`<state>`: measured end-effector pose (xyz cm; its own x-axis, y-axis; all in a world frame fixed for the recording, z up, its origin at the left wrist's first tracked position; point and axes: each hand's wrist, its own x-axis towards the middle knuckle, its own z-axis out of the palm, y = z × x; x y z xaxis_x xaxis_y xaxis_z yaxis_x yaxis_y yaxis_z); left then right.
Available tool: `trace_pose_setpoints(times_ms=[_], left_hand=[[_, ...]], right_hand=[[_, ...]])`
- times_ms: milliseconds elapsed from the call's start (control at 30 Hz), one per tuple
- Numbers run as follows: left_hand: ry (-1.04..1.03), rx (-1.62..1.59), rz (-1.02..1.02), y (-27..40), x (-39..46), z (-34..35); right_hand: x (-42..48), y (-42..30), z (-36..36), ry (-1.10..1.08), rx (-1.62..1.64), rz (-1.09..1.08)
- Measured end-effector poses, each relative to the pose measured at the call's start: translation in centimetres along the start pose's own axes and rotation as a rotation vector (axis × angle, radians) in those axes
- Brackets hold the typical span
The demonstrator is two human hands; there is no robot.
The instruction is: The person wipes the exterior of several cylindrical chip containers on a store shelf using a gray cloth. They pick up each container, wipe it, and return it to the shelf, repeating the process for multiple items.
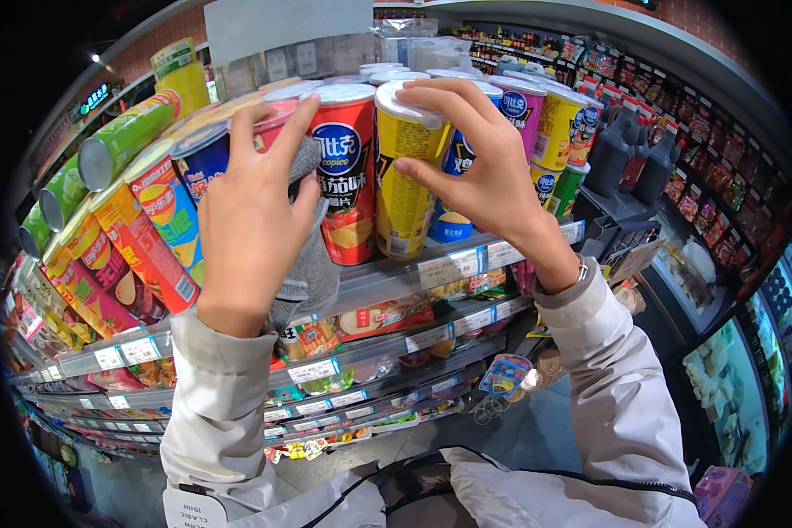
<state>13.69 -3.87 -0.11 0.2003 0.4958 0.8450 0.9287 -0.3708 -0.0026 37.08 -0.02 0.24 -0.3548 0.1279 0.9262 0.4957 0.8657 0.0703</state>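
My left hand point(257, 218) holds a bunched grey cloth point(313, 264), which hangs below the palm. Its index finger points up beside the lid of a red Copico potato chip canister point(343, 198), and its other fingers partly cover a pink-lidded canister. My right hand point(485, 152) is at a yellow chip canister point(402, 204), fingertips on the white lid and thumb against the side. That canister stands upright at the shelf's front edge, its printed back panel facing me. A blue canister point(452, 221) behind my right hand is partly hidden.
A tilted row of Lay's canisters point(165, 218) fills the left, with green canisters point(129, 138) lying on their sides. A price-tag rail point(462, 264) edges the shelf above lower snack shelves. Dark jugs point(610, 155) stand right, near a chilled case point(726, 383).
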Motion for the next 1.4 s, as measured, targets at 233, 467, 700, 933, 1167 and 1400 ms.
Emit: trace_pose_setpoints(times_ms=[233,467,700,933,1167,1400], left_hand=[[0.077,-0.093,-0.004,0.2,-0.8,0.1],[0.519,-0.596,-0.064,-1.4,-9.1,0.8],[0.288,-1.141,-1.433,3.1,-28.9,4.1],[0.292,-2.238,-1.602,2.8,-31.9,1.4],[0.258,-2.495,-1.164,4.6,-27.8,0.3],[-0.132,-2.135,-1.151,4.6,-29.9,-0.5]], right_hand=[[-0.5,-0.5,-0.1,0.050,-0.009,-0.006],[-0.4,-1.3,-2.3,0.136,-0.068,-0.096],[-5.0,-5.9,-6.0,0.125,-0.073,-0.075],[-10.8,-9.9,-2.9,-0.036,0.405,0.367],[-12.4,-12.1,0.3,-0.146,0.764,0.589],[-12.4,-12.9,2.2,-0.293,0.865,0.610]])
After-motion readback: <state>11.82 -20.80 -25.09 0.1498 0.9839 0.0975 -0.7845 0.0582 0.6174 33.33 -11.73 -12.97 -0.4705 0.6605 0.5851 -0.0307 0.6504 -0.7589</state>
